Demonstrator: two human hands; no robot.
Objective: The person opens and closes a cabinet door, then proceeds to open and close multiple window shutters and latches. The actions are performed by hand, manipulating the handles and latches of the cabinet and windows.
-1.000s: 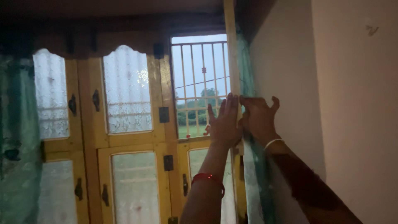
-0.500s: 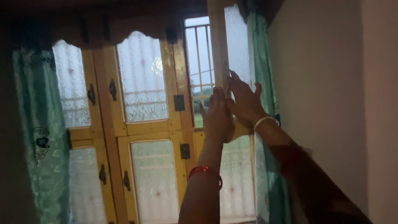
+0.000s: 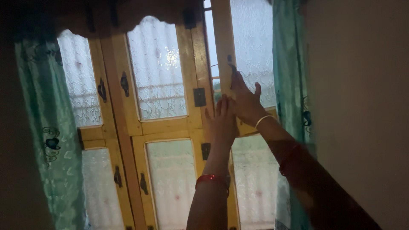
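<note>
The yellow wooden window shutter with frosted glass panes [image 3: 249,47] stands at the right end of the window, and it has swung much closer to shut than a second ago: the open gap beside it, where the barred view of sky and trees showed wide, is now only a thin strip. The right hand [image 3: 245,100] presses flat on the shutter's wooden frame, fingers spread and stretched upward, grasping nothing. The left hand [image 3: 221,121] lies just below and beside it, palm against the same frame, fingers straight and together, likewise holding nothing. Both hands now sit further left than before. To the left are the closed yellow shutters [image 3: 155,70], and a green patterned curtain [image 3: 49,140] hangs at the far side.
</note>
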